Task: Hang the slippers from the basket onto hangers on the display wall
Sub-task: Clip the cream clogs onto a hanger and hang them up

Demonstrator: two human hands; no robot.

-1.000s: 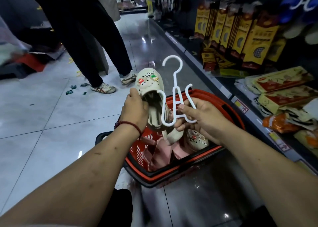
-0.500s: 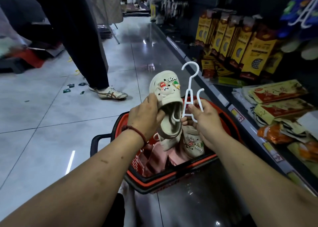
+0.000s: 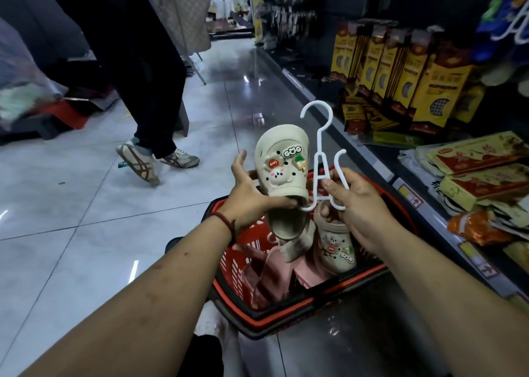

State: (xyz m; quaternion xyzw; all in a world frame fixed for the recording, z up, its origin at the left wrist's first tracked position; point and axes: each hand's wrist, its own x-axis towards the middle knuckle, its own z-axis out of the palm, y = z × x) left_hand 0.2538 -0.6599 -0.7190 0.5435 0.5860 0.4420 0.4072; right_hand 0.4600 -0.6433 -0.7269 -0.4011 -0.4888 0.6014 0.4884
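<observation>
slipper (image 3: pixel 282 173) gripped by left hand (image 3: pixel 252 196) — right hand (image 3: pixel 355 205) pinches hanger (image 3: pixel 325 159).

a person in dark trousers (image 3: pixel 143 62) and striped sneakers (image 3: pixel 138 163) is on the glossy pale tiled floor (image 3: pixel 71 210) at upper left. on the right, a shelf (image 3: pixel 385 173) carries upright yellow-brown boxes (image 3: pixel 406 79) and, nearer, flat yellow-red packets (image 3: pixel 481 159).

Cream slipper (image 3: pixel 282 165) with colourful charms, white hanger (image 3: pixel 320 159), red basket (image 3: pixel 286 311), pink slippers (image 3: pixel 274 273) inside
</observation>
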